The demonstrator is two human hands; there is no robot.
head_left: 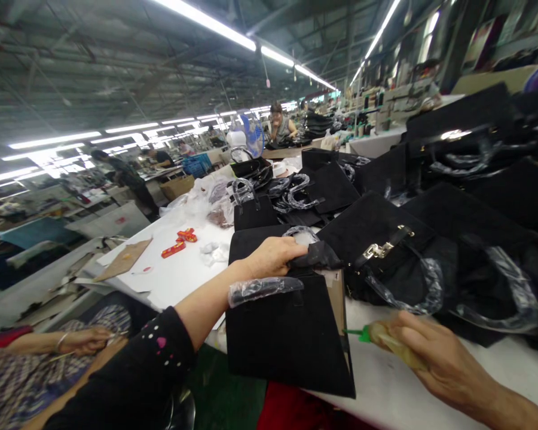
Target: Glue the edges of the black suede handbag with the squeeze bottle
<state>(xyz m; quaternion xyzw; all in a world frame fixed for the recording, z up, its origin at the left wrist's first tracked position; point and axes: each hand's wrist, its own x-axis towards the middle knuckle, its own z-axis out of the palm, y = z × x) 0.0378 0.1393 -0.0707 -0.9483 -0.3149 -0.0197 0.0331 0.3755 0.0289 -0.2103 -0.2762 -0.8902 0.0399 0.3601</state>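
A black handbag [287, 334] lies at the near edge of the white table, its plastic-wrapped handle [265, 291] resting across the front panel. My left hand [275, 257] is closed on dark fabric [318, 255] at the bag's opening. Its fingertips are partly hidden. A tan strip [336, 295] shows along the bag's right side. My right hand [425, 352] grips a yellowish squeeze bottle [399, 346] with a green nozzle [361, 333]. The nozzle tip points left, close to the bag's right edge; whether it touches, I cannot tell.
Black handbags [385, 239] with wrapped handles are piled on the right and behind. Red-orange wrappers [179, 242], crumpled white scraps [215, 254] and a brown sheet [124, 260] lie left on the white table [161, 280]. Another person's hand [87, 340] is at lower left. A blue fan [252, 136] stands behind.
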